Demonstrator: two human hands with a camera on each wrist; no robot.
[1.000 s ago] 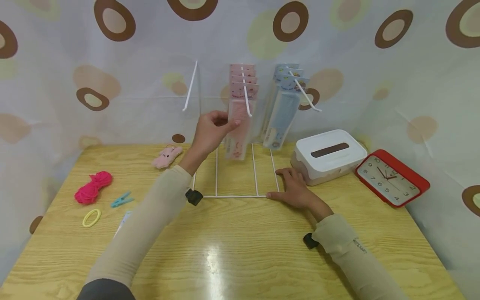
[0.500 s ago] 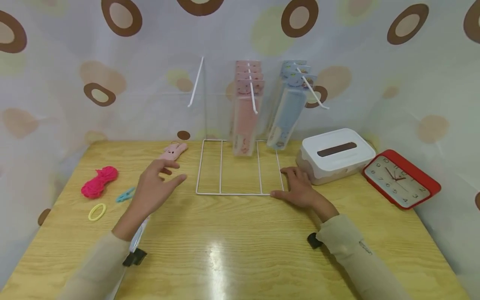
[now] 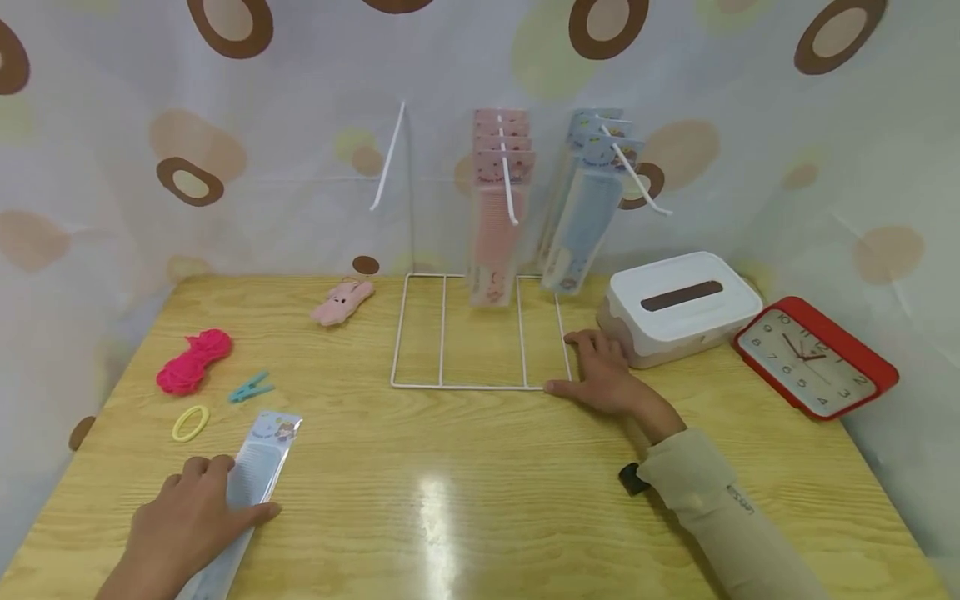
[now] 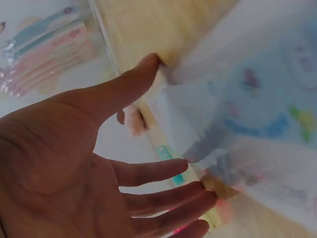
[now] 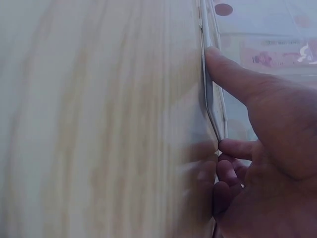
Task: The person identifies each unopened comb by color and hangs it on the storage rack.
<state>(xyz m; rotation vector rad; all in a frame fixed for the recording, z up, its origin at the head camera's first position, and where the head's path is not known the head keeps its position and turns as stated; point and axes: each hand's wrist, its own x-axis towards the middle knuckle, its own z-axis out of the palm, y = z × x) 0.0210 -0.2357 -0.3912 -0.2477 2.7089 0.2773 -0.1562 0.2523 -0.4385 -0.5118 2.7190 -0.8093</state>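
Note:
In the head view my left hand [image 3: 187, 525] is over a packaged blue comb [image 3: 255, 471] lying on the table at the front left. The left wrist view shows its fingers spread, with the thumb apart from them and the blue comb's package beyond. My right hand [image 3: 603, 379] holds the front right corner of a white wire display rack [image 3: 480, 387], thumb on the front wire and fingertips at the side wire. Packaged pink combs [image 3: 498, 233] hang from the rack's middle hook and packaged blue combs [image 3: 588, 217] from the right hook. The left hook [image 3: 387, 158] is bare.
Right of the rack stand a white tissue box [image 3: 678, 304] and a red clock [image 3: 817, 358]. On the left lie a pink plush toy [image 3: 342, 302], pink yarn [image 3: 193, 361], a blue clothespin [image 3: 251, 387] and a yellow ring [image 3: 191, 423]. A patterned cloth [image 3: 300, 150] hangs behind.
My left hand has come away from the hanging pink combs and moved down and left to the blue comb package on the table. My right hand stays at the rack's corner.

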